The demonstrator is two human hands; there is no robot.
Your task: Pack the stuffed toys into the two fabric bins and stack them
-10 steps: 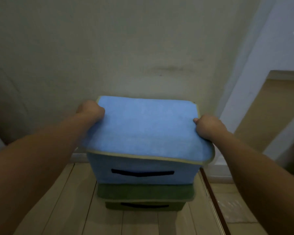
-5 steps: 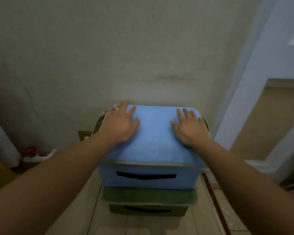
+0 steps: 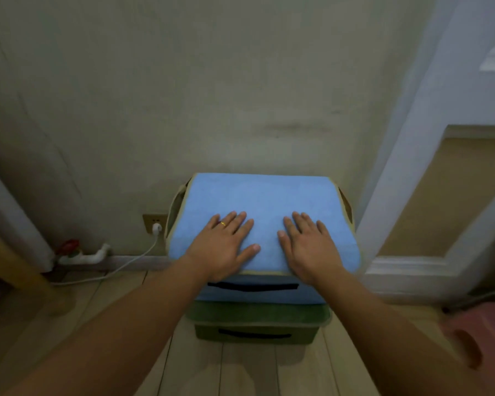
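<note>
Two fabric bins stand stacked on the wooden floor [image 3: 77, 307] against the far wall: one blue bin [image 3: 263, 292] on top, one green bin [image 3: 255, 330] beneath it. Each shows one dark handle slot on its near face. The blue bin's lid [image 3: 263, 195] is closed. Two hands lie flat on the lid's near half, side by side: the left hand [image 3: 226, 247], with one gold ring, and the right hand [image 3: 309, 247]. Both have their fingers straight and slightly spread, holding nothing. No toys are visible. One plug [image 3: 156, 228] sits in the wall socket at left.
</note>
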